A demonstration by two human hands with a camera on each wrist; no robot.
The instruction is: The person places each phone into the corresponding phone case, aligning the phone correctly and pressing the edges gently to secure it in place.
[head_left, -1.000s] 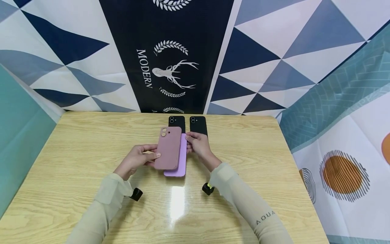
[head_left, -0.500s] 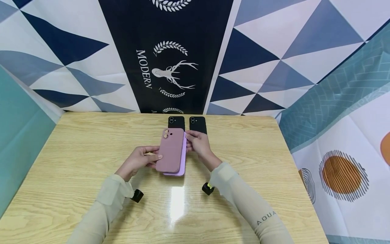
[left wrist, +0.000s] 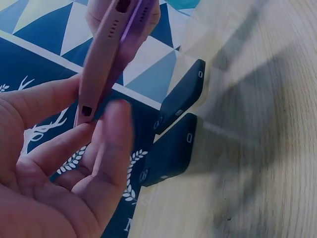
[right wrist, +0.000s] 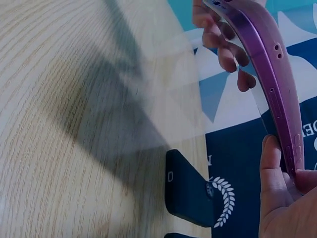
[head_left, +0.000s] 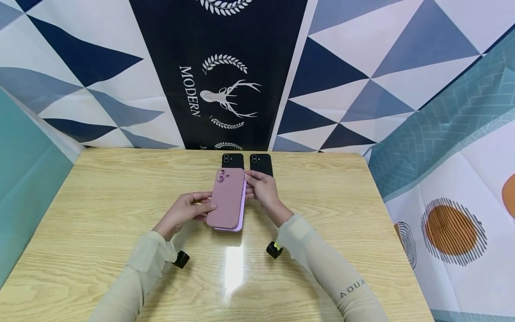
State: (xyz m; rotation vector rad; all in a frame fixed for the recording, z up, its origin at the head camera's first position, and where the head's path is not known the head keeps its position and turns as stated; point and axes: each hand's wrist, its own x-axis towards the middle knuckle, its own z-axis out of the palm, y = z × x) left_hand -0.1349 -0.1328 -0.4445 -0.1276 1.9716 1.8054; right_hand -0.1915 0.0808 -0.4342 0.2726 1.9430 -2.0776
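Observation:
In the head view my left hand grips a dusty-pink phone case by its left edge. Close behind the case is a light purple phone, mostly covered, with a strip showing at the right and bottom. My right hand pinches the phone near its upper right corner. In the right wrist view, case and phone lie nearly flush along one side, a thin seam between them. Purple shows through the case's camera opening. Both are held above the table.
Two black phones or phone cases, which I cannot tell, lie side by side at the table's back edge: a left one and a right one. A patterned cloth hangs behind the wooden table. Black wrist cameras sit below both hands.
My left hand has shifted the case right over the phone, so less purple shows. The camera opening, tan before, now shows purple. My right hand has barely moved.

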